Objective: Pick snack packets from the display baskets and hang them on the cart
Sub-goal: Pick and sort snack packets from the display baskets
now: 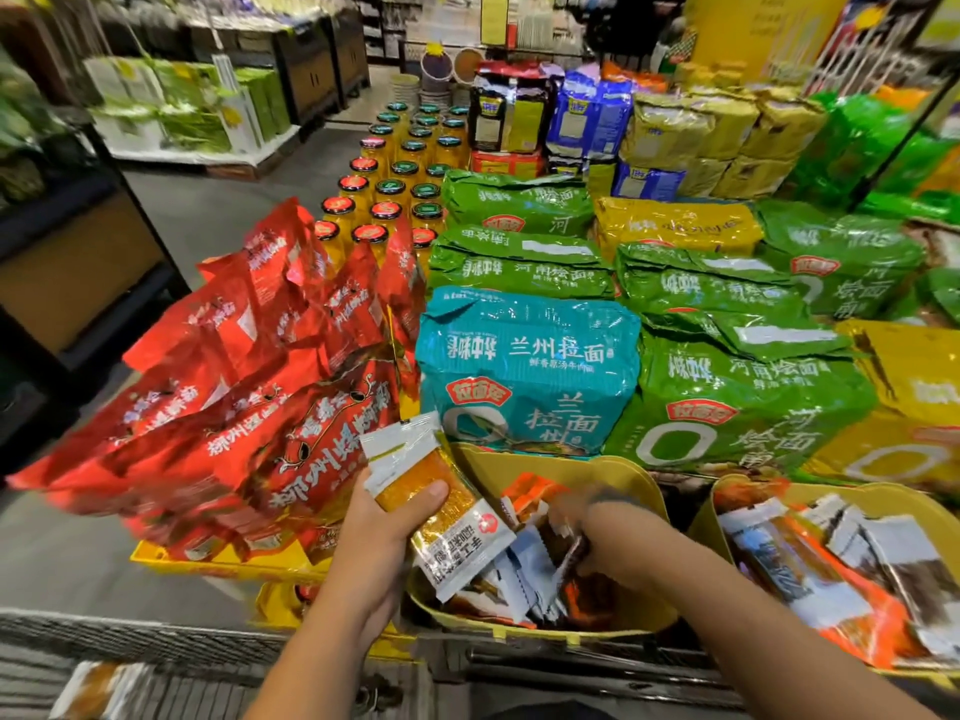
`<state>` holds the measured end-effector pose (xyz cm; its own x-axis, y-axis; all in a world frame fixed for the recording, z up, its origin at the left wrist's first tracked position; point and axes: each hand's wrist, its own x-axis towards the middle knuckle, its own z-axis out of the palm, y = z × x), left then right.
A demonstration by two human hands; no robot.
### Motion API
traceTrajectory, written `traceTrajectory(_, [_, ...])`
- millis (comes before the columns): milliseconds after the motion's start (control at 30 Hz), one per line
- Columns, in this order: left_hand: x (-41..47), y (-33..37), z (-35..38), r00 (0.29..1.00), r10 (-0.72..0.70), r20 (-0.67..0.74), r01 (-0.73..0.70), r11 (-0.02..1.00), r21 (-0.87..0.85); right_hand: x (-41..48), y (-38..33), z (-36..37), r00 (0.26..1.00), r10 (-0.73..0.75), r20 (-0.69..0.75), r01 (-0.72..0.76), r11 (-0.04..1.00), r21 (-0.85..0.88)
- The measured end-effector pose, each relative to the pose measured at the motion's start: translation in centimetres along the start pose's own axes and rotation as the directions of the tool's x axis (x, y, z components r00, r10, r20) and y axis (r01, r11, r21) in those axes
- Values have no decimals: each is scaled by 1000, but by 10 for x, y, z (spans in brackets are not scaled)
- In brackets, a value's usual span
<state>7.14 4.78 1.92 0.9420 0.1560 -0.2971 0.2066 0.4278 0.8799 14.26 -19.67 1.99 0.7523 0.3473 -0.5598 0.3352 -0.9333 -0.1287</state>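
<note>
Left hand curls thumb and fingers round an orange packet, held up, likely for hanging. Right hand digs among packets beneath its fingers in the yellow basket; blur hides its grip.

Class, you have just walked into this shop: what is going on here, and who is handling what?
A person stands at a snack display. Their left hand grips an orange snack packet above a yellow basket full of packets. Their right hand reaches into that basket among the packets; it is blurred, so its grasp is unclear. Another packet shows by the cart's mesh at the bottom left.
</note>
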Motion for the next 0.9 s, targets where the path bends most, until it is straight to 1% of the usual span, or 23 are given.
traceTrajectory(33, [0,-1,1,1000,-1,-3,1,1000,2,0,0,-1,998,-39,-53,40,999,21])
traceTrajectory(67, [0,-2,2,1000,-3,-1,3,1000,6,2,-2,-1,996,-60,-62,61,998,5])
traceTrajectory(167, [-1,-3,4,1000,1,17,-2,1000,22,15,-12,0,996,-86,20,88,987,-137])
traceTrajectory(267, [-3,1,7,1000,27,12,-27,999,21,19,-7,-5,996,-81,42,86,987,-139])
traceTrajectory(333, [-2,1,6,999,37,0,-37,999,21,18,-3,-6,989,-144,24,146,976,-163])
traceTrajectory(367, [-2,0,7,999,35,-9,-35,999,22,18,-1,-6,985,-173,21,174,973,-155])
traceTrajectory(467, [-2,-3,12,1000,23,-12,-23,1000,17,21,4,0,986,-160,41,161,987,-19])
traceTrajectory(500, [-3,-3,15,1000,25,-6,-25,1000,17,21,6,1,984,-171,50,171,985,1])
traceTrajectory(567, [-5,-3,19,999,34,-11,-34,999,20,21,14,1,974,-224,46,225,974,-25])
traceTrajectory(633, [-6,-2,19,999,36,-25,-36,999,15,17,22,2,963,-267,35,267,964,-6])
traceTrajectory(700, [-10,0,19,997,40,-59,-41,999,-1,14,31,4,952,-305,7,303,949,83])
traceTrajectory(767, [-14,2,19,993,49,-104,-50,999,-1,9,39,3,937,-345,-58,347,900,265])
traceTrajectory(833, [-17,2,18,991,62,-121,-63,998,-6,2,41,-5,936,-321,-142,348,795,497])
traceTrajectory(900, [-20,0,20,989,68,-134,-71,997,-17,-5,40,-12,942,-265,-208,334,651,682])
